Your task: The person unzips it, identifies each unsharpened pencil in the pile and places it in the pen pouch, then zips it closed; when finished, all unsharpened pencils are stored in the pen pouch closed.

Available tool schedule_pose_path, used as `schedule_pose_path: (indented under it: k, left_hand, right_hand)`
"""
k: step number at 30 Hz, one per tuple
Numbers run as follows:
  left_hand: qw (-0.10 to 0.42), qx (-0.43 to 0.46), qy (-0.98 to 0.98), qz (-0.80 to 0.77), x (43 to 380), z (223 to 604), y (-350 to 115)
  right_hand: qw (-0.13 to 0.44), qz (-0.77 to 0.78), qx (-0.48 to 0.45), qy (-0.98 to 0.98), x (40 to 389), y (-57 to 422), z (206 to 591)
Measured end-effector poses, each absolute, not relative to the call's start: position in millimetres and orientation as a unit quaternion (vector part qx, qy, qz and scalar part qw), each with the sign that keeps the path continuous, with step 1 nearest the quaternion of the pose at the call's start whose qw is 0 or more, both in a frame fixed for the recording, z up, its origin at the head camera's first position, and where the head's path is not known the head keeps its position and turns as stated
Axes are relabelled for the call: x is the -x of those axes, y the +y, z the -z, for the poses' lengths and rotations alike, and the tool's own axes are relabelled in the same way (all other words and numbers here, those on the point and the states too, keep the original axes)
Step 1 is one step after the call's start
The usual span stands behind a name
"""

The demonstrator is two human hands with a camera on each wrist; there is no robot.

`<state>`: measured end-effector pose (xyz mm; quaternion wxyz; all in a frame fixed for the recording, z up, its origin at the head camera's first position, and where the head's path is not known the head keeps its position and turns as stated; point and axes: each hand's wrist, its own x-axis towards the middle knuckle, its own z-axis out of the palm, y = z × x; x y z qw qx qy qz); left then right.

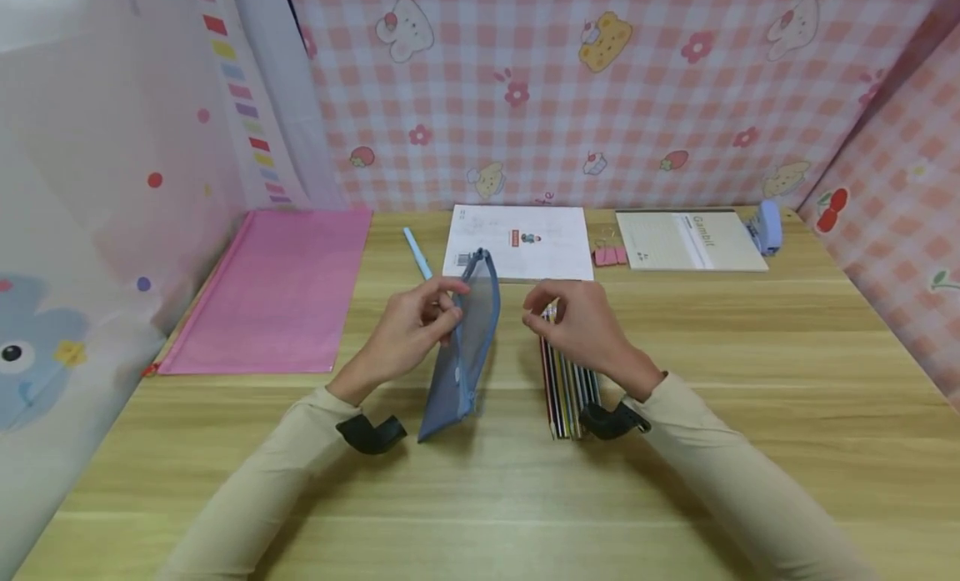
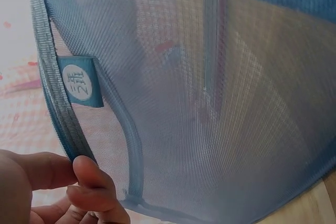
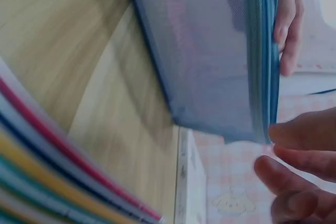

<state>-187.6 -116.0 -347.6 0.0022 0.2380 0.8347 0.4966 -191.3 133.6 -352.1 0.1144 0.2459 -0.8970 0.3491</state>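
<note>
My left hand (image 1: 408, 327) pinches the zippered edge of a blue mesh zipper pouch (image 1: 442, 385) between thumb and finger. The pouch stands on its long side, its zipper side upward and its mouth parted. In the left wrist view a small blue tag with a white oval hangs by the zipper of the pouch (image 2: 173, 145). Over a row of coloured pencils (image 1: 558, 398) hovers my right hand (image 1: 581, 323), thumb and fingers bent with nothing between them. In the right wrist view the pencils (image 3: 58, 156) lie side by side, partly hidden by the right hand in the head view.
A pink folder (image 1: 277, 289) lies at left. Behind the pouch are a light blue pen (image 1: 417, 252) and a white booklet (image 1: 517, 260). Pink binder clips (image 1: 610, 256), a cream notebook (image 1: 660, 239) and a lavender stapler-like object (image 1: 768, 228) stand along the back right.
</note>
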Motion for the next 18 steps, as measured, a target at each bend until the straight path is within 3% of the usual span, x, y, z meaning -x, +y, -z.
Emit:
schedule_pose_path:
  k: [11,18]
  left_hand:
    - [0.010,-0.248,0.837,-0.488,187,345,-119]
    - [0.009,-0.247,0.839,-0.484,186,345,-119]
  right_hand:
    - [-0.038,-0.293,-0.259,-0.920,194,157,374]
    - [-0.076,-0.272,-0.267,-0.921,194,156,382]
